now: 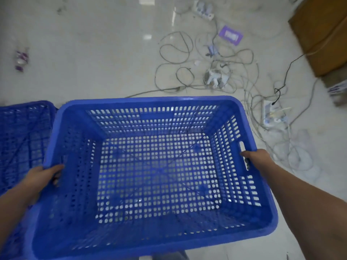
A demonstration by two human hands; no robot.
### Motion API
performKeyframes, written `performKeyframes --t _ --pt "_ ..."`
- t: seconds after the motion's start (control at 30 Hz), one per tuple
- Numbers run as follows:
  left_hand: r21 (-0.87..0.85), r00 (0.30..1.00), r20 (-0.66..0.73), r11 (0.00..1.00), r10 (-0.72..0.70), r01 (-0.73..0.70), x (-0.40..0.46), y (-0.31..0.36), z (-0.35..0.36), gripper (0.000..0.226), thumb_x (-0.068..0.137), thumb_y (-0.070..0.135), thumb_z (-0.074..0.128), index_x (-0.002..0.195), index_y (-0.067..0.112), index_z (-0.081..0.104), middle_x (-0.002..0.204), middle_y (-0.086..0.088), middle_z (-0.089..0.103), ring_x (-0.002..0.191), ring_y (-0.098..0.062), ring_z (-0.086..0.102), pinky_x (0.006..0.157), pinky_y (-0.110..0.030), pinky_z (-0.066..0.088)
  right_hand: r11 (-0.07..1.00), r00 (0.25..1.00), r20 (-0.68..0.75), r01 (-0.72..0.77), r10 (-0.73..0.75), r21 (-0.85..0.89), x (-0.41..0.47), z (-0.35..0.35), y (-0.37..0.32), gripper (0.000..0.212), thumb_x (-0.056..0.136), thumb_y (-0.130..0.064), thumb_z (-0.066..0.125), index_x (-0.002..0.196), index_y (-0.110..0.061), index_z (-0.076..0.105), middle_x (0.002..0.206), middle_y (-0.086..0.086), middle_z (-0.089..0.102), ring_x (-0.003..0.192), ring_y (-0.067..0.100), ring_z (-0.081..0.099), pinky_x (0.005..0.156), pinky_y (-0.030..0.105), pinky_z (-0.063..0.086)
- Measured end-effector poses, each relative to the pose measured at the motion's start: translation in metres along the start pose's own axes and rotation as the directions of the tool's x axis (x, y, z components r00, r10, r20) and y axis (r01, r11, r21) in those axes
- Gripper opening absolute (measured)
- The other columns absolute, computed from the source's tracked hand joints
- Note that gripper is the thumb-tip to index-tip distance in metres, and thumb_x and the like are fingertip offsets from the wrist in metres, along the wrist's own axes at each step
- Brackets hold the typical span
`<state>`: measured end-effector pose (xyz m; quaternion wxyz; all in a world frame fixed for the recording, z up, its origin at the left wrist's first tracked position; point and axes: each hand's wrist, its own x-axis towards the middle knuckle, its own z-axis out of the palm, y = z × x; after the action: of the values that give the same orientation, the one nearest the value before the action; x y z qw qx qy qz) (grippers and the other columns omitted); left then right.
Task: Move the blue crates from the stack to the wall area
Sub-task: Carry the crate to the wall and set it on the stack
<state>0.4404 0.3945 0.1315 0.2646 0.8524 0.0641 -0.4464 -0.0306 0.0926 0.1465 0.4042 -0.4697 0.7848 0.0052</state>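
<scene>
— Crate [154,166] in both hands, is it, and nowhere near put down?

— So it looks. The blue crate is held up in front of the person, open side up and empty, the floor showing through its perforated bottom. The left hand [42,177] has its grip closed over the left rim, fingers curled round the edge. The right hand [256,158] is closed at the slot handle on the right wall, fingertips hooked through the opening.

— And how far along would you call it?

— Mid-carry, I'd judge. This crate is in transit, not yet set down. A second blue crate [24,139] sits just beside it at the left edge (whether that one belongs to the stack or has been placed already, I cannot tell). No wall shows, so the drop spot is out of view.

— What lies ahead of them?

— Pale, glossy floor [93,53] throwing back the ceiling lights. Just past the crate's far right corner begins a sprawl of loose cables [187,59] with white power strips, worth stepping round. Beyond that a purple packet [231,35], and a brown wooden piece of furniture [323,34] at the far right.
</scene>
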Motion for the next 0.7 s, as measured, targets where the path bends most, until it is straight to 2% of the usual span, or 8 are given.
performKeyframes --t 0.07,0.17,0.23,0.3,0.4,0.5,0.6,0.7 --pt "0.006 0.998 0.012 0.998 0.054 -0.054 -0.027 0.019 -0.023 0.035 0.097 0.014 0.051 0.064 0.009 0.039 0.052 -0.01 0.035 0.043 -0.027 0.035 0.051 -0.036 0.032 0.999 0.999 -0.027 0.039 -0.039 -0.009 -0.028 -0.033 -0.016 0.033 0.081 -0.011 0.062 0.052 -0.002 0.049 0.044 0.01 0.05 0.045 0.025 0.045 0.054 0.03 0.041" --pt "0.027 0.985 0.023 0.985 0.172 -0.173 -0.065 0.049 -0.054 0.039 0.096 0.009 0.052 0.06 0.011 0.036 0.046 -0.007 0.033 0.048 -0.024 0.031 0.053 -0.039 0.032 0.994 0.992 -0.07 0.105 -0.106 -0.017 -0.07 -0.079 -0.037 0.032 0.079 -0.006 0.059 0.049 -0.001 0.049 0.035 0.006 0.048 0.043 0.026 0.045 0.049 0.03 0.04" --pt "0.016 0.966 0.004 0.966 0.259 -0.259 -0.093 0.073 -0.069 0.038 0.094 0.004 0.053 0.06 0.01 0.037 0.044 -0.006 0.034 0.047 -0.022 0.032 0.052 -0.038 0.033 0.992 0.986 -0.102 0.127 -0.128 -0.021 -0.096 -0.106 -0.049 0.031 0.08 -0.007 0.06 0.051 0.0 0.05 0.034 0.005 0.049 0.044 0.026 0.047 0.049 0.029 0.04" --pt "0.007 0.948 -0.006 0.948 0.319 -0.319 -0.123 0.096 -0.082 0.039 0.092 0.001 0.051 0.058 0.01 0.037 0.039 -0.006 0.034 0.04 -0.019 0.033 0.047 -0.031 0.033 0.989 0.98 -0.133 0.15 -0.15 -0.007 -0.118 -0.132 -0.061 0.028 0.08 -0.008 0.062 0.055 0.001 0.052 0.03 0.001 0.049 0.047 0.026 0.049 0.051 0.03 0.041" --pt "0.02 0.924 0.001 0.924 0.383 -0.383 -0.165 0.124 -0.102 0.041 0.093 -0.001 0.048 0.054 0.009 0.037 0.034 -0.006 0.034 0.026 -0.016 0.03 0.039 -0.02 0.033 0.98 0.968 -0.164 0.196 -0.19 0.02 -0.15 -0.166 -0.079 0.03 0.081 -0.009 0.062 0.056 0.0 0.05 0.049 0.012 0.054 0.051 0.027 0.049 0.053 0.03 0.041" --pt "0.037 0.903 -0.027 0.903 0.429 -0.428 -0.202 0.153 -0.125 0.041 0.093 0.0 0.049 0.054 0.007 0.039 0.033 -0.007 0.036 0.026 -0.018 0.032 0.037 -0.023 0.035 0.971 0.955 -0.183 0.24 -0.235 0.01 -0.177 -0.197 -0.095 0.025 0.081 -0.012 0.063 0.061 0.0 0.054 0.058 0.015 0.056 0.054 0.026 0.051 0.053 0.03 0.04" --pt "0.057 0.883 -0.029 0.883 0.468 -0.466 -0.237 0.178 -0.145 0.039 0.094 -0.002 0.048 0.057 0.005 0.039 0.032 -0.007 0.036 0.023 -0.016 0.031 0.035 -0.023 0.034 0.964 0.947 -0.184 0.267 -0.262 0.001 -0.203 -0.229 -0.114 0.019 0.079 -0.014 0.065 0.075 0.004 0.063 0.066 0.015 0.058 0.059 0.026 0.053 0.055 0.031 0.042" --pt "0.046 0.862 -0.041 0.863 0.505 -0.503 -0.267 0.202 -0.162 0.034 0.095 -0.002 0.047 0.062 0.003 0.038 0.034 -0.007 0.037 0.023 -0.015 0.032 0.041 -0.025 0.034 0.952 0.935 -0.186 0.305 -0.303 -0.021 -0.222 -0.26 -0.131 0.02 0.076 -0.017 0.065 0.078 0.003 0.063 0.07 0.015 0.061 0.065 0.028 0.058 0.057 0.031 0.044"
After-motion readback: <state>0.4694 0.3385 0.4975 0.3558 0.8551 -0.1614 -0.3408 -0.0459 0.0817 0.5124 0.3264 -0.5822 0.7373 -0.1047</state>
